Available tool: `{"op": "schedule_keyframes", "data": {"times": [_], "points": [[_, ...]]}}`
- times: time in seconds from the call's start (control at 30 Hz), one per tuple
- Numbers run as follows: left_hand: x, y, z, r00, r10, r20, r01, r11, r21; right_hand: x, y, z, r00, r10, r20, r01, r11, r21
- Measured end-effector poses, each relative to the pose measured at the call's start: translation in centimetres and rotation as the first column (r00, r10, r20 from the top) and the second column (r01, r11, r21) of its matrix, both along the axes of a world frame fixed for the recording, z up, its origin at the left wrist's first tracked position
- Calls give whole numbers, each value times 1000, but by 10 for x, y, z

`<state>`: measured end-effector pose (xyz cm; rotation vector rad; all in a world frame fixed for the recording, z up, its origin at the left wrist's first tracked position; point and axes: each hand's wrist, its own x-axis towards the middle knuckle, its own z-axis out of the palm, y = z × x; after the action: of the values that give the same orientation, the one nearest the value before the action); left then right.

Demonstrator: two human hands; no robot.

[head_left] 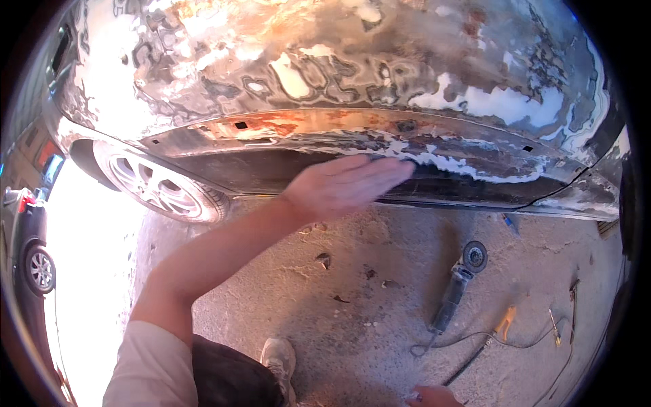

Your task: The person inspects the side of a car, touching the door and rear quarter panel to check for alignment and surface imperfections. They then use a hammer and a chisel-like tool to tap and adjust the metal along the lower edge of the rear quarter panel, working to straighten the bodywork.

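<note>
My left hand (349, 184) is stretched out flat over the lower side of a car door (291, 74), fingers together and straight; it looks slightly blurred. The fingertips lie at a white patch of filler (441, 161) along the lower crease. Sanded metal, rust-coloured areas and pale filler cover the door. At the bottom edge of the view only part of my right hand (437, 396) shows. Its fingers look curled, with a small pale thing at their end that I cannot make out.
An angle grinder (453, 292) with a round disc lies on the concrete floor, its cord trailing right. Near it are a yellow-handled tool (505, 321) and a thin rod (555, 328). A car wheel (156, 182) stands left, and another dark car (30, 251) is beyond.
</note>
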<state>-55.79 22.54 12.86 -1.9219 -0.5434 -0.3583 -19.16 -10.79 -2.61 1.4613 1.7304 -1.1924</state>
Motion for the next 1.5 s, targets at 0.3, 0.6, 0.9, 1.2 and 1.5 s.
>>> {"op": "schedule_keyframes", "data": {"times": [0.3, 0.6, 0.9, 1.2, 1.5], "points": [[-89, -25, -23, 960, 182, 214, -151, 977, -153, 2, -18, -6, 1000, -30, 1, 30, 999, -19], [5, -41, 9, 893, 90, 441, 47, 956, -290, -3, 2, -19, 1000, -19, -14, 20, 999, 45], [11, -58, 13, 862, 258, 437, -72, 915, -397, 50, -4, -45, 968, -250, 22, 249, 967, 46], [33, -58, 24, 856, 223, 467, 53, 860, -508, 161, -9, -57, 838, -481, 259, 372, 849, 374], [58, -70, 34, 944, 202, 262, -51, 871, -488, 266, 6, -89, 627, -745, 228, 524, 620, 585]]}}
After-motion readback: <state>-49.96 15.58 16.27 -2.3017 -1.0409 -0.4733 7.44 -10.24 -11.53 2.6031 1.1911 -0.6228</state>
